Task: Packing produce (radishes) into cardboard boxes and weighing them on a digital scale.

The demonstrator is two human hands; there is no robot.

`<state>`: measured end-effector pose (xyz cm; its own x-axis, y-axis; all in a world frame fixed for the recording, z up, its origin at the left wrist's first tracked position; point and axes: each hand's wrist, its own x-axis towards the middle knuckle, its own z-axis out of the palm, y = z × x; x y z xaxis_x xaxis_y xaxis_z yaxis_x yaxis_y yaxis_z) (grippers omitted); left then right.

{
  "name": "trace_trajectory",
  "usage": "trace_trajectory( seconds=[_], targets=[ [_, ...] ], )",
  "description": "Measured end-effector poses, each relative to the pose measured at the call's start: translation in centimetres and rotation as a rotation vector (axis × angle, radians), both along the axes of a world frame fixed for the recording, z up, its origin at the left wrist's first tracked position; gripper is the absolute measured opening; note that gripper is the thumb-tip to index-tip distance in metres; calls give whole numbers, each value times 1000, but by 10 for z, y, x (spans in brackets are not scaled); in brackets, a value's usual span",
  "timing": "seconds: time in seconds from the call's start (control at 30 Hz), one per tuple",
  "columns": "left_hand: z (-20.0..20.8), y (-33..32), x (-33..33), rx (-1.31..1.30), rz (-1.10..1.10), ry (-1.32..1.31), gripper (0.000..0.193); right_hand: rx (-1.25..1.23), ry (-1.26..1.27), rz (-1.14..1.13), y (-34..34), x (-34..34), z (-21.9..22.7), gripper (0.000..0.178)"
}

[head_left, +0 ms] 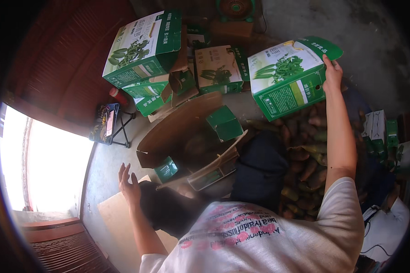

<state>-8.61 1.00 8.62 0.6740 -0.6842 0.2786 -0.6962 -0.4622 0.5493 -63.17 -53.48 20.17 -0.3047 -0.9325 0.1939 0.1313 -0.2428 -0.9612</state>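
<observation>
Right hand [333, 76]: fingers grasping a green-and-white box [284, 77], far right by the produce heap [305, 175] | left hand [130, 184]: fingers released, empty | other boxes [143, 48] stacked far left; this one seemingly not yet placed

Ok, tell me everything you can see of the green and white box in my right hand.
The box looks like printed cardboard, its white face up, showing leafy greens and green pods. The green side facing you carries print, a pale panel and a dark spot near its right end. A rounded green flap juts out at upper right. Your right hand grips its right end, near a heap of brown vegetables; I can't tell whether box and heap touch.
</observation>
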Motion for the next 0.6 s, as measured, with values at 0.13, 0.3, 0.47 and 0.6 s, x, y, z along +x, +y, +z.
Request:
trace_trajectory(
  seconds=[0.13,0.3,0.47,0.6],
  targets=[
    [-5,7,5,-43,16,0,40,-112,-196,-3,-38,72,-22,33],
    [-13,-2,8,-73,-3,-8,41,142,-284,357,-87,105,-133,54],
    [-7,6,6,-16,-6,-118,42,464,878,483,-2,93,-245,71],
    [-6,5,6,-4,19,-24,35,378,805,762,95,-2,-343,48]
  ],
)
